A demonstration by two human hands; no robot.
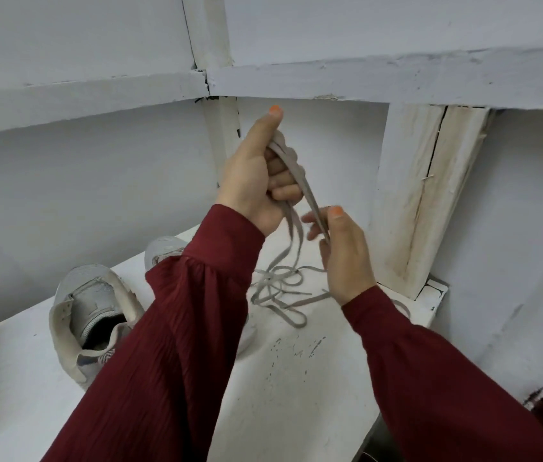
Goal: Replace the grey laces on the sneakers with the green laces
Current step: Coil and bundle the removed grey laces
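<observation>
My left hand (256,175) is raised above the white table and grips a bundle of grey lace (291,161) wound around its fingers. Just below it, my right hand (340,248) pinches a strand of the same lace between thumb and fingers. The loose rest of the grey laces (280,288) lies in tangled loops on the table under my hands. One grey sneaker (93,315) sits at the left with no lace in it, its tongue open. A second sneaker (163,250) shows only its toe behind my left sleeve. No green laces are in view.
The white table (296,378) has a scuffed top and ends at a right edge near a worn white wooden post (430,195). Pale painted walls and a horizontal beam (330,78) close in behind. A dark object shows at the far left edge.
</observation>
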